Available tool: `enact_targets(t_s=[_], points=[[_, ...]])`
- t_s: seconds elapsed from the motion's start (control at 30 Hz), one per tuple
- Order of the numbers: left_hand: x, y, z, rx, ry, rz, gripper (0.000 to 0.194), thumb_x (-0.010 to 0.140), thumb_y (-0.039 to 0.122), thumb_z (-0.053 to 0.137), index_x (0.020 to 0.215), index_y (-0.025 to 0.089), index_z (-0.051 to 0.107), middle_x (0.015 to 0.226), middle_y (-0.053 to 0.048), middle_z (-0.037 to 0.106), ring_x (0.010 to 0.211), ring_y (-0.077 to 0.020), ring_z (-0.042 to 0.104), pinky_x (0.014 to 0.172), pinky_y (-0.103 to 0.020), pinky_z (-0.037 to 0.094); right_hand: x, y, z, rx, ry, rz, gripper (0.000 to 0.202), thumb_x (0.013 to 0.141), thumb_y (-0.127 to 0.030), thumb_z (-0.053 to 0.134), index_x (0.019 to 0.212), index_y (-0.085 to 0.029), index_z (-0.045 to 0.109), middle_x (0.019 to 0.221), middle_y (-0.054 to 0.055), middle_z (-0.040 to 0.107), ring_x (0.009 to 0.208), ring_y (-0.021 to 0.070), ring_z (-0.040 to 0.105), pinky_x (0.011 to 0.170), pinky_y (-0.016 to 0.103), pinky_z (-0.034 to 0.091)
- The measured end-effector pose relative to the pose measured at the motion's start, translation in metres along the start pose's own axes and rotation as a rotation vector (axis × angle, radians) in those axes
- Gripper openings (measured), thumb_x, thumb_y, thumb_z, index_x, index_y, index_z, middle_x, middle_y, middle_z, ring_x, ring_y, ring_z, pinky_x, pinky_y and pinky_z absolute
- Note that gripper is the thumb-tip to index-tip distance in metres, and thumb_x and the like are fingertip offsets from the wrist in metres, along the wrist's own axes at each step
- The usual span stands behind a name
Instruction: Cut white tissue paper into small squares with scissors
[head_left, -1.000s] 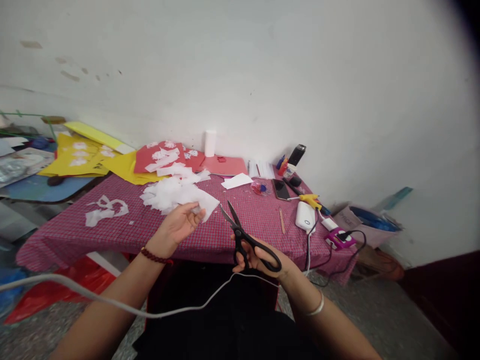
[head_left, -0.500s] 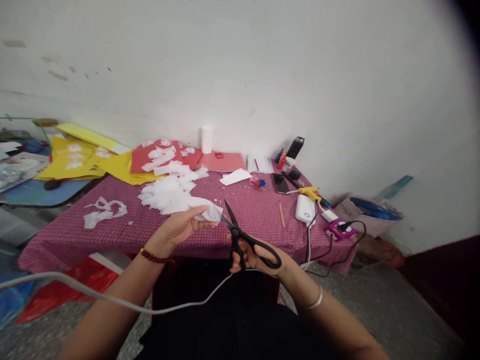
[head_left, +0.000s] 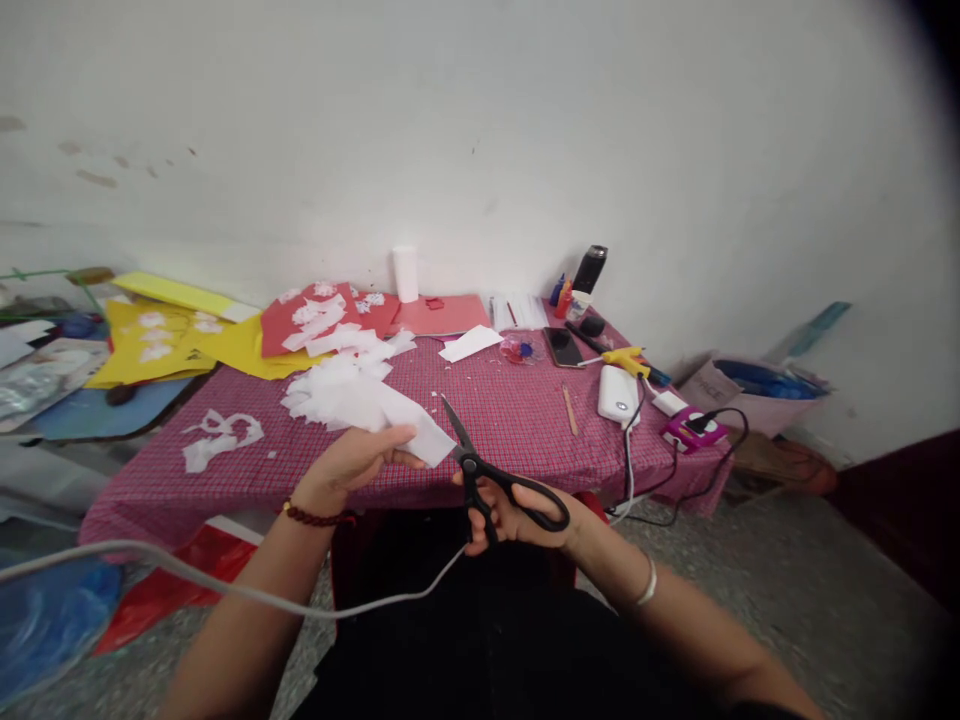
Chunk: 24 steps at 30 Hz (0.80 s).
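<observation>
My left hand [head_left: 364,462] pinches a strip of thin white paper [head_left: 424,432] between thumb and fingers. Black-handled scissors [head_left: 471,465] are gripped by my right hand [head_left: 510,510], fingers through the loops. Their blades are spread and meet the right end of the strip, one blade pointing up and away; the other is largely hidden by the paper. Just beyond my left hand lies a heap of cut white paper [head_left: 330,390] on the checked tablecloth [head_left: 517,420]. A pale cord crosses below both hands.
Red sheets [head_left: 450,315] and yellow sheets [head_left: 240,345] with white paper flowers lie at the back left. On the right are a phone [head_left: 562,347], a yellow glue gun [head_left: 624,360], a white power bank [head_left: 619,393] and a purple power strip [head_left: 694,432] with trailing cables. Paper scraps [head_left: 221,438] lie left.
The paper strip in my left hand now shows longer and flatter, with its end at the scissor blades. Both hands have shifted slightly, and the view has turned a little.
</observation>
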<state>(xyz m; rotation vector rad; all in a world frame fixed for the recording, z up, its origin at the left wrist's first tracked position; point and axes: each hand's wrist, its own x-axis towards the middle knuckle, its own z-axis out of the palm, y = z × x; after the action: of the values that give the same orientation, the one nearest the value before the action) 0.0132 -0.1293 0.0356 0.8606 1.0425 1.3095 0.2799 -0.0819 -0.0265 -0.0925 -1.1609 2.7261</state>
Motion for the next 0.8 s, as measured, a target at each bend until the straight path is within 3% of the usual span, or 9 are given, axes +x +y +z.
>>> enact_targets(t_s=[0.1,0.2,0.3,0.37,0.5,0.6,0.7,0.8], points=[[0.001,-0.003,0.002,0.057,-0.011,-0.058,0.024,0.063,0.028,0.086,0.075,0.011,0.076,0.072,-0.011,0.075,0.059,-0.0201,0.068,0.057,-0.031,0.060,0.003,0.004,0.005,0.077,-0.003,0.011,0.072,0.074,-0.060,0.076,0.129,-0.018,0.055,0.100,0.006,0.067,0.092,0.0204,0.068,0.091,0.043,0.051],[0.003,-0.004,0.004,0.099,0.033,-0.069,0.021,0.063,0.027,0.086,0.070,0.011,0.074,0.068,-0.009,0.074,0.056,-0.0182,0.067,0.053,-0.028,0.058,0.005,0.006,0.011,0.092,-0.009,-0.018,0.070,0.074,-0.061,0.075,0.127,-0.018,0.057,0.090,0.004,0.066,0.076,0.0148,0.065,0.075,0.032,0.054],[0.005,-0.003,0.004,0.066,0.091,-0.065,0.023,0.061,0.026,0.086,0.072,0.011,0.073,0.069,-0.007,0.074,0.057,-0.0172,0.066,0.049,-0.026,0.057,0.006,0.006,0.018,0.054,0.020,-0.082,0.061,0.080,-0.056,0.073,0.124,-0.016,0.058,0.077,0.000,0.061,0.057,0.0078,0.051,0.050,0.019,0.041],[0.007,-0.003,0.004,0.020,0.138,-0.034,0.026,0.061,0.025,0.086,0.078,0.011,0.073,0.072,-0.006,0.074,0.058,-0.0169,0.066,0.049,-0.027,0.058,0.007,0.006,0.021,0.009,0.059,-0.133,0.055,0.084,-0.053,0.071,0.122,-0.015,0.059,0.073,-0.001,0.057,0.051,0.0057,0.043,0.043,0.017,0.032],[0.012,-0.004,0.003,-0.076,0.229,0.079,0.028,0.066,0.028,0.084,0.084,0.013,0.069,0.071,-0.002,0.072,0.055,-0.0142,0.064,0.043,-0.024,0.053,0.007,0.007,0.023,-0.056,0.136,-0.166,0.053,0.085,-0.053,0.069,0.121,-0.016,0.058,0.071,-0.002,0.054,0.048,0.0045,0.038,0.040,0.017,0.026],[0.018,-0.005,0.004,-0.144,0.334,0.139,0.022,0.072,0.027,0.079,0.084,0.014,0.066,0.065,0.001,0.068,0.049,-0.0100,0.059,0.040,-0.018,0.046,0.007,0.008,0.022,-0.027,0.147,-0.153,0.057,0.082,-0.056,0.071,0.120,-0.015,0.058,0.073,-0.001,0.058,0.052,0.0058,0.044,0.046,0.019,0.032],[0.022,-0.006,0.007,-0.198,0.419,0.162,0.020,0.076,0.021,0.074,0.094,0.015,0.068,0.082,-0.003,0.075,0.071,-0.0138,0.070,0.063,-0.021,0.056,0.009,0.010,0.018,0.079,0.101,-0.113,0.063,0.077,-0.058,0.075,0.121,-0.016,0.058,0.082,0.002,0.062,0.062,0.0092,0.053,0.057,0.024,0.040],[0.020,-0.007,0.011,-0.213,0.357,0.194,0.027,0.078,0.021,0.073,0.104,0.016,0.069,0.103,-0.007,0.076,0.097,-0.0188,0.070,0.087,-0.028,0.056,0.009,0.011,0.015,0.151,0.071,-0.090,0.062,0.078,-0.057,0.074,0.124,-0.018,0.058,0.086,0.002,0.064,0.068,0.0115,0.057,0.063,0.027,0.043]])
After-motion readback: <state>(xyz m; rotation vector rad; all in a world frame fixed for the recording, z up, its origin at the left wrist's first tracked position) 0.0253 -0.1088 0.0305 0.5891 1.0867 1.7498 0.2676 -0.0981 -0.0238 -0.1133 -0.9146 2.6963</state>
